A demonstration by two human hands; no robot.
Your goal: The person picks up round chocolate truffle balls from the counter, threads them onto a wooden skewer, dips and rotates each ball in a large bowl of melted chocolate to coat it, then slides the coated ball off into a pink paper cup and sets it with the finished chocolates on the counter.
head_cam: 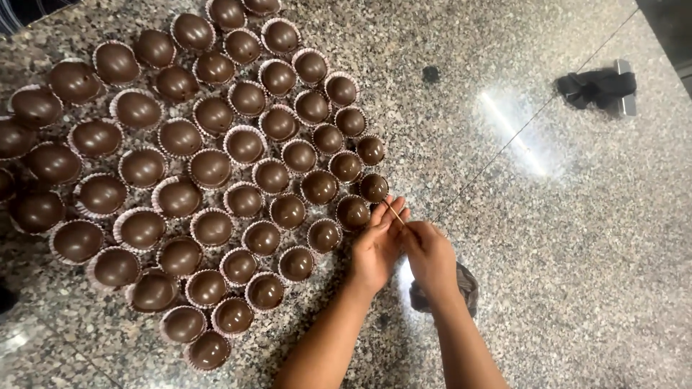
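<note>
Left hand (376,248): fingers are pinching a thin wooden stick (394,213).
Right hand (430,253): fingers are closing on the same stick.
Stick: hovering just beside chocolate domes (353,212) on the granite tabletop (577,252).

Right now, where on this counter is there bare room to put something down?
Free: the granite right of the hands, below the black clip; also the strip between chocolates and clip. Crowded: the whole left, packed with chocolates up to the left hand and right hand.

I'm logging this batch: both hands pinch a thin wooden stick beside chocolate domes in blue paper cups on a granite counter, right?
Not quite: the head view shows white paper cups, not blue. Both the left hand and right hand do pinch the thin wooden stick beside them on the granite counter.
</note>
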